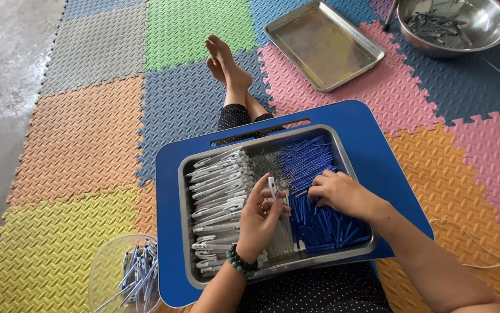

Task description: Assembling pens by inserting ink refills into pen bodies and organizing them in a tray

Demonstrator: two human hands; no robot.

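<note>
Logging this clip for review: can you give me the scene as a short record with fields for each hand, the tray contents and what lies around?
setting: foam mat floor, blue lap board
steel tray: white pen barrels left, blue refills right
left hand: holds one white barrel upright
right hand: on the blue refills
around: empty flat tray, metal bowl of parts, clear tub of pens

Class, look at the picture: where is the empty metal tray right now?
The empty metal tray lies on the foam floor mats at the top of the head view, beyond the blue lap board and just left of the steel bowl.
</note>
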